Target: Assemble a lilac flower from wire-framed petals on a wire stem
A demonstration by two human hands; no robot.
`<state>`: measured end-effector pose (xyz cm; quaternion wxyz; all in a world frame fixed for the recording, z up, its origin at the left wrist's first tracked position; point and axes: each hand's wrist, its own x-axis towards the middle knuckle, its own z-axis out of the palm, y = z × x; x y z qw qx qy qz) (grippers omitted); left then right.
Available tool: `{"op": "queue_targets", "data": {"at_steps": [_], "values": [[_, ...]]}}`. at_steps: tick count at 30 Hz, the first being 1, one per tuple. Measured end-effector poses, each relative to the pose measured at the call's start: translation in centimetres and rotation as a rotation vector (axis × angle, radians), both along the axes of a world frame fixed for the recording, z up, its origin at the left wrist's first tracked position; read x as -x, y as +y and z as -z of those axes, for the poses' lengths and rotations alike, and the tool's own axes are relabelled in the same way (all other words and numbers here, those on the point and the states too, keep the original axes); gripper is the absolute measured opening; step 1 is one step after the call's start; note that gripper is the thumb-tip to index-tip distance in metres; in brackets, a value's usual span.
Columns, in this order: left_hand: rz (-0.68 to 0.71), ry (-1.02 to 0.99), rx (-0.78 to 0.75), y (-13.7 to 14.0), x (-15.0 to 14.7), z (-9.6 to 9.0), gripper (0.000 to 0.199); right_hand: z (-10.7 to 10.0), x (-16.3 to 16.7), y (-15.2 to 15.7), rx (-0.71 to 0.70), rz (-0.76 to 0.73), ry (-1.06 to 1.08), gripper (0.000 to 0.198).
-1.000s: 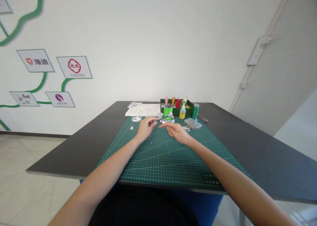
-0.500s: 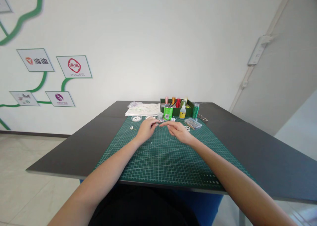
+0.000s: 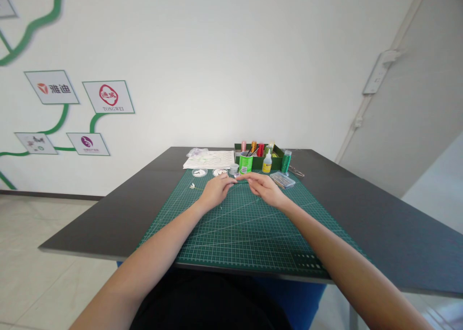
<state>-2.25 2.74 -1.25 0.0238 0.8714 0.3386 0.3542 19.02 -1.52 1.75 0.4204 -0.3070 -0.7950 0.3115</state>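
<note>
My left hand (image 3: 216,190) is closed above the far part of the green cutting mat (image 3: 231,233), fingertips pinched together. My right hand (image 3: 266,190) faces it, its index finger stretched out to the left fingertips and the other fingers curled in. Between the two hands runs a thin dark strand (image 3: 243,183); its kind is too small to make out, and its ends are hidden in the fingers. Left of my left hand, a small white flower (image 3: 193,186) on a thin stem lies on the mat.
Behind the hands stand a green can (image 3: 246,164) with tools, a glue bottle (image 3: 266,162), a green thread spool (image 3: 285,161) and a box (image 3: 277,163) of spools. Shallow dishes (image 3: 199,172), white paper sheets (image 3: 210,160), a clear case (image 3: 282,180) and scissors (image 3: 296,171) lie around.
My right hand has shifted slightly to the right, its index finger still reaching to the left fingertips. The strand between the hands shows more clearly. My left hand has hardly moved.
</note>
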Motion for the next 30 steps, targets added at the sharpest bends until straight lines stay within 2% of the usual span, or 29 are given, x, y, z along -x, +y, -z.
{"op": "queue_targets", "data": {"at_steps": [13, 30], "values": [[0.036, 0.136, -0.061, -0.2, 0.0, 0.4, 0.025, -0.2, -0.7, 0.3, 0.047, 0.018, 0.048, 0.044], [0.132, 0.101, -0.012, -0.5, -0.2, 0.2, 0.026, -0.7, -1.3, 0.5, 0.027, 0.093, 0.057, 0.046]]}}
